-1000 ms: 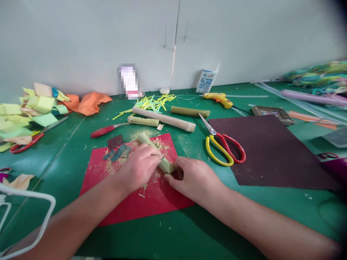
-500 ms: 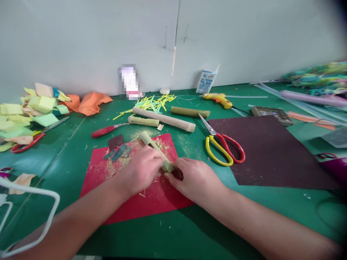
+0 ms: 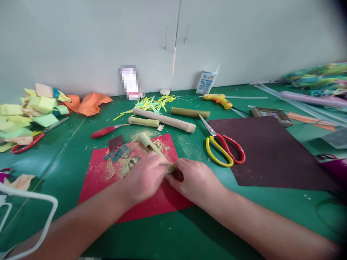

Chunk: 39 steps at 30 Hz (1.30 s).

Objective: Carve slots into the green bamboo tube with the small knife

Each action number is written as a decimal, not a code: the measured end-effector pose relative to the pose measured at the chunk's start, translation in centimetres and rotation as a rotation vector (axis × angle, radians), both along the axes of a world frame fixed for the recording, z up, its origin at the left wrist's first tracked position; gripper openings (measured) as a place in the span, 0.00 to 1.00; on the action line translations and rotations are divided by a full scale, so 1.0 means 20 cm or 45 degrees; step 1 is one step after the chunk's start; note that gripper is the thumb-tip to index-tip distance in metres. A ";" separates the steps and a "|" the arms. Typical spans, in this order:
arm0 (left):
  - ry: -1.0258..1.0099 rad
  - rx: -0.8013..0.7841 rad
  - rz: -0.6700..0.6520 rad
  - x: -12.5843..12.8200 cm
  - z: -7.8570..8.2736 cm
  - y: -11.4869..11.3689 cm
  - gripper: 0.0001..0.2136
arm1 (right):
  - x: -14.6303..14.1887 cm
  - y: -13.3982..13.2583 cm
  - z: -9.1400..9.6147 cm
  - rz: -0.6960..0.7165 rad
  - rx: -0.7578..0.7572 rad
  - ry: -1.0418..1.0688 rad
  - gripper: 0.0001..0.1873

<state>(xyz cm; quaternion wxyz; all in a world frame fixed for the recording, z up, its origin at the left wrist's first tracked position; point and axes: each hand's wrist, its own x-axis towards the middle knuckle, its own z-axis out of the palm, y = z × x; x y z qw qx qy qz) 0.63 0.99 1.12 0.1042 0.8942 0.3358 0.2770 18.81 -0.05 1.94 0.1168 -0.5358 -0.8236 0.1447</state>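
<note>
A pale green bamboo stick [image 3: 151,145] lies slanted on a red mat [image 3: 141,202] strewn with shavings. My left hand [image 3: 145,177] is closed over the stick's near part, its fingers curled; whatever tool it may hold is hidden. My right hand [image 3: 195,178] grips the stick's near end, fingers pinched around it. The two hands touch each other at the stick. Small dark blades [image 3: 119,153] lie on the mat's far left corner.
Red-and-yellow scissors [image 3: 223,146] lie right of the mat beside a dark maroon sheet [image 3: 271,155]. Behind it lie a red-handled knife [image 3: 104,131], three more bamboo pieces [image 3: 165,120], yellow strips [image 3: 151,103] and a yellow glue gun [image 3: 218,99]. Coloured paper scraps [image 3: 32,112] pile at left.
My left hand has slid along the stick toward me and to the right, baring more of its far end and the shavings. My right hand has hardly moved.
</note>
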 end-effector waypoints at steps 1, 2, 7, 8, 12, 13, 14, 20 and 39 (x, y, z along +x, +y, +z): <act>0.004 -0.016 -0.023 0.00 0.00 0.00 0.08 | 0.00 0.00 0.00 0.002 -0.001 0.002 0.07; 0.003 -0.019 -0.031 0.00 0.00 0.00 0.08 | 0.00 0.00 0.00 0.001 0.000 0.003 0.07; 0.010 -0.016 0.018 0.00 0.01 -0.01 0.08 | 0.00 0.00 0.00 -0.008 0.001 -0.001 0.07; 0.018 -0.035 0.000 0.00 0.01 -0.01 0.08 | 0.00 0.00 0.00 -0.004 0.003 -0.003 0.07; 0.016 0.017 0.018 0.01 0.01 -0.01 0.08 | -0.01 0.00 0.00 -0.025 0.004 -0.020 0.09; 0.023 0.013 0.019 0.01 0.01 -0.01 0.08 | -0.01 0.00 0.00 -0.026 0.005 -0.020 0.09; 0.033 -0.004 0.006 0.00 0.01 -0.01 0.08 | -0.01 0.00 0.00 -0.022 0.010 -0.017 0.08; -0.001 0.042 0.050 -0.01 0.00 0.00 0.07 | 0.00 0.00 0.00 -0.025 0.021 -0.037 0.09; -0.016 0.240 0.381 -0.21 -0.01 0.22 0.08 | 0.04 0.00 0.06 0.042 0.017 -0.162 0.06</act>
